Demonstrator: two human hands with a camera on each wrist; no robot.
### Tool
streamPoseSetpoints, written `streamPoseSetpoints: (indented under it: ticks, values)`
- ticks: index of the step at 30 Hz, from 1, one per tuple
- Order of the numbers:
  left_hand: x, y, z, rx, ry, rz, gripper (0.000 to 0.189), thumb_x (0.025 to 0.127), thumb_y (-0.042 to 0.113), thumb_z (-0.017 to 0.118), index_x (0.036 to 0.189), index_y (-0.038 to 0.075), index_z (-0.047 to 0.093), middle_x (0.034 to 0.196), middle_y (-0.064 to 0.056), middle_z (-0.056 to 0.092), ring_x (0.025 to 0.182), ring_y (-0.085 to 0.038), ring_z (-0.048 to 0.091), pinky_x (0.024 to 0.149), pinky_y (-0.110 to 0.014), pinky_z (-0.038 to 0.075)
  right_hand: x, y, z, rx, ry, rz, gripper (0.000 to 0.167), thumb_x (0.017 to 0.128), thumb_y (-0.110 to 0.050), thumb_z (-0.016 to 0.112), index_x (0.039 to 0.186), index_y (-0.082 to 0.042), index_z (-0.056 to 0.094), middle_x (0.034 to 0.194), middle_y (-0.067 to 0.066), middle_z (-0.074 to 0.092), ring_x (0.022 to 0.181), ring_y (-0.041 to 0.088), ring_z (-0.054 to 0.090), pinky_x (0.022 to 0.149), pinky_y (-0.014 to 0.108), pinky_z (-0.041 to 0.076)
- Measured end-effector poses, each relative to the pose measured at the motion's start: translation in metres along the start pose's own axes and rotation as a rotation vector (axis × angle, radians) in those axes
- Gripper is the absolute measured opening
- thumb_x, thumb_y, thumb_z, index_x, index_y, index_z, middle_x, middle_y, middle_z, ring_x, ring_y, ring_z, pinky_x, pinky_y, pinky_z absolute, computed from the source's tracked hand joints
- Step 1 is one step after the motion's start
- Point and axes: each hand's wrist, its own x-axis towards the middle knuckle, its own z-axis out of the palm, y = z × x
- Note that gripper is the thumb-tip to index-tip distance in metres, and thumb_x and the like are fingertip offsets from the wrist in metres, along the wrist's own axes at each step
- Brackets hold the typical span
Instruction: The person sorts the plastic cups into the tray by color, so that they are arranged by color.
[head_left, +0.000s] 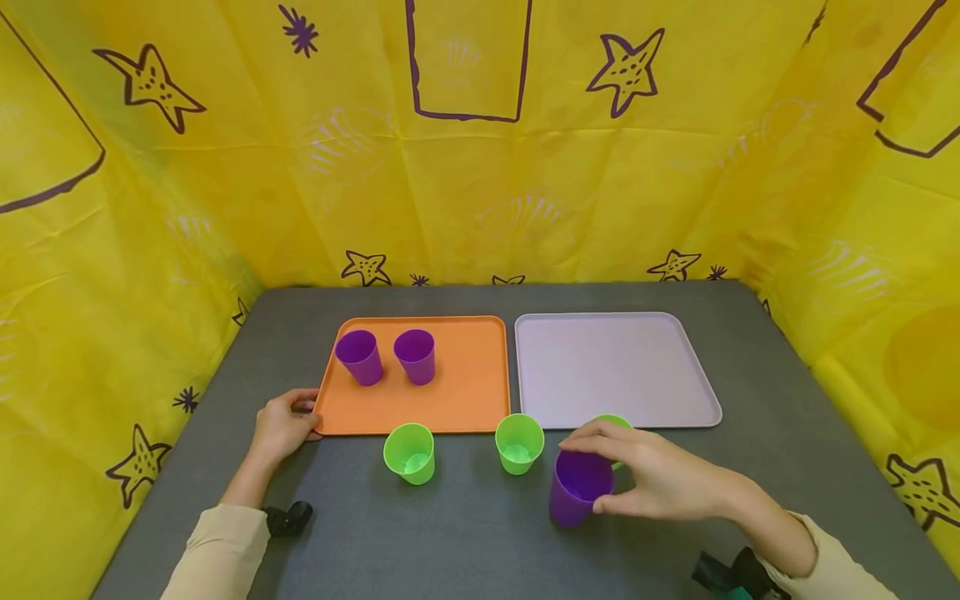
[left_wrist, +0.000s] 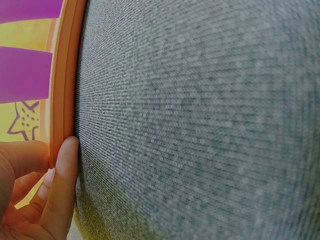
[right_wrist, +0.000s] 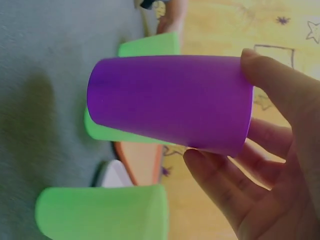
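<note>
My right hand (head_left: 660, 479) grips a purple cup (head_left: 573, 500) near its rim, thumb on one side and fingers on the other. Seen from the right wrist, the cup (right_wrist: 170, 100) spans between thumb and fingertips, its base close over the dark tabletop. At the left, my left hand (head_left: 285, 425) pinches the near left corner of an orange tray (head_left: 465, 375); the left wrist view has the tray's edge (left_wrist: 65, 90) between thumb and finger. Two purple cups (head_left: 360, 360) (head_left: 416, 360) stand on that tray, toward its left side.
Two green cups (head_left: 409, 454) (head_left: 519, 444) stand upright in front of the orange tray. A third green cup (head_left: 615, 421) is mostly hidden behind my right hand. A pale lilac tray (head_left: 615, 367) lies right of the orange one. Yellow patterned cloth (head_left: 465, 192) surrounds the grey table.
</note>
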Motion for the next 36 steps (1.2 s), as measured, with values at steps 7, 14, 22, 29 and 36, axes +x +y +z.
streamPoseSetpoints:
  ticks: [7, 14, 22, 29, 36]
  values:
    - [0.000, 0.000, 0.000, 0.003, -0.001, -0.010, 0.043, 0.081, -0.002, 0.057, 0.123, -0.009, 0.050, 0.105, -0.028, 0.057, 0.072, -0.017, 0.065, 0.055, -0.028, 0.058, 0.009, -0.003, -0.020, 0.056, -0.013, 0.000, 0.057, 0.081, -0.020, 0.071, 0.132, -0.015, 0.047, 0.125, -0.001, 0.048, 0.108, 0.011, 0.052, 0.076, 0.016, 0.053]
    - [0.000, 0.000, 0.000, -0.004, 0.005, -0.002, 0.043, 0.080, -0.003, 0.056, 0.122, -0.010, 0.051, 0.104, -0.028, 0.057, 0.071, -0.018, 0.065, 0.055, -0.028, 0.058, 0.019, -0.003, -0.038, -0.068, 0.014, 0.028, 0.058, 0.078, -0.024, 0.073, 0.130, -0.016, 0.049, 0.125, -0.007, 0.049, 0.110, 0.008, 0.052, 0.084, 0.017, 0.050]
    - [0.000, 0.001, 0.000, 0.004, 0.012, -0.004, 0.043, 0.079, -0.004, 0.056, 0.121, -0.010, 0.052, 0.103, -0.027, 0.057, 0.070, -0.018, 0.065, 0.054, -0.029, 0.058, 0.035, -0.001, -0.051, -0.086, 0.040, -0.010, 0.059, 0.076, -0.017, 0.074, 0.130, -0.015, 0.049, 0.125, -0.004, 0.049, 0.108, 0.009, 0.053, 0.082, 0.021, 0.052]
    - [0.000, 0.000, 0.000, 0.001, 0.010, -0.002, 0.043, 0.079, -0.003, 0.056, 0.121, -0.010, 0.051, 0.103, -0.028, 0.057, 0.070, -0.017, 0.065, 0.054, -0.028, 0.057, 0.051, 0.004, -0.059, -0.073, 0.043, 0.015, 0.058, 0.077, -0.016, 0.074, 0.129, -0.013, 0.050, 0.124, -0.003, 0.049, 0.102, 0.008, 0.055, 0.080, 0.023, 0.052]
    - [0.001, -0.001, 0.000, 0.000, 0.007, -0.010, 0.044, 0.079, -0.003, 0.056, 0.122, -0.010, 0.051, 0.104, -0.028, 0.057, 0.071, -0.018, 0.065, 0.054, -0.028, 0.058, 0.073, 0.018, -0.062, -0.031, 0.040, 0.075, 0.055, 0.079, -0.016, 0.072, 0.129, -0.010, 0.050, 0.124, 0.000, 0.050, 0.101, 0.009, 0.056, 0.079, 0.024, 0.054]
